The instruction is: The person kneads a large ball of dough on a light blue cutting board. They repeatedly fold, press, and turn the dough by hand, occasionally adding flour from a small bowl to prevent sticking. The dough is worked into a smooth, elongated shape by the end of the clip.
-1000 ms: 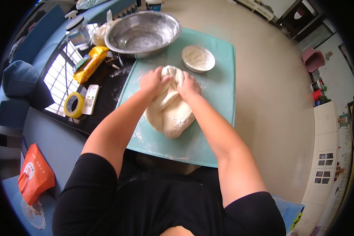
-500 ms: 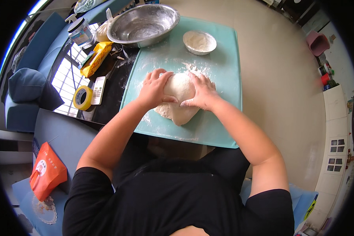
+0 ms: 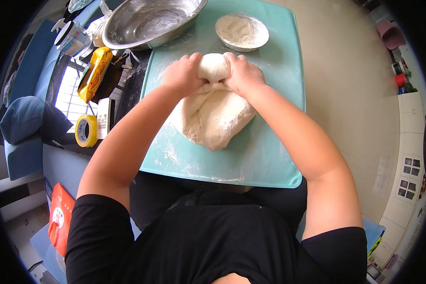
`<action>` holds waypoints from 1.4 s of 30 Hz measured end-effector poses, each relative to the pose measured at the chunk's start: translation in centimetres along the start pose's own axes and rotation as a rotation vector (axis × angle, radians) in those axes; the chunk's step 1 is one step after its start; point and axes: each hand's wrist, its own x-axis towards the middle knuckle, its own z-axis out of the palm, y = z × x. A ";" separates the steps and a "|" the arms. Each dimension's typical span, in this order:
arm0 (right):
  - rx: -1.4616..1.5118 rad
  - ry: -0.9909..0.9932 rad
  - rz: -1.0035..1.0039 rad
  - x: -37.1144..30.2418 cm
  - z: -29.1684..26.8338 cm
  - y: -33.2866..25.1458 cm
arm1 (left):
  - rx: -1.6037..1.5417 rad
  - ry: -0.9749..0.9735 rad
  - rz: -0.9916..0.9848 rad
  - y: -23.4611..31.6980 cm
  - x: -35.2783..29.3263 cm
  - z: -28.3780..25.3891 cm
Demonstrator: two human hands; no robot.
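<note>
A big lump of pale dough (image 3: 217, 116) lies on the teal board (image 3: 270, 156), its near part broad and creased. My left hand (image 3: 183, 75) is closed on the far end of the dough from the left. From the right, my right hand (image 3: 245, 75) grips the same end. Between the two hands a rounded bulge of dough stands up, with a pinched fold just below it. The fingertips curl over the far side and are partly hidden. Loose flour dusts the board around the dough.
Beyond my hands stand a bowl of flour (image 3: 242, 32) and a large steel basin (image 3: 151, 23). Left of the board are yellow tape (image 3: 86, 130), a white remote control (image 3: 105, 118), a yellow packet (image 3: 95, 75) and a lidded tub (image 3: 74, 40). A red bag (image 3: 61, 218) lies lower left.
Both hands have moved away from my body and closed tighter on the dough's far end. The dough's near part is now uncovered and spread wider. The view has shifted.
</note>
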 end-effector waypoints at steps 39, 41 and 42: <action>-0.166 0.262 -0.253 -3.5 2.9 1.6 | -0.081 0.222 0.144 -0.8 -5.4 -0.2; -0.154 0.268 -0.222 -1.6 3.0 1.5 | -0.085 0.278 0.165 -1.9 -3.4 0.8; -0.157 0.250 -0.193 -1.1 2.8 1.4 | -0.061 0.263 0.165 -2.0 -2.7 0.7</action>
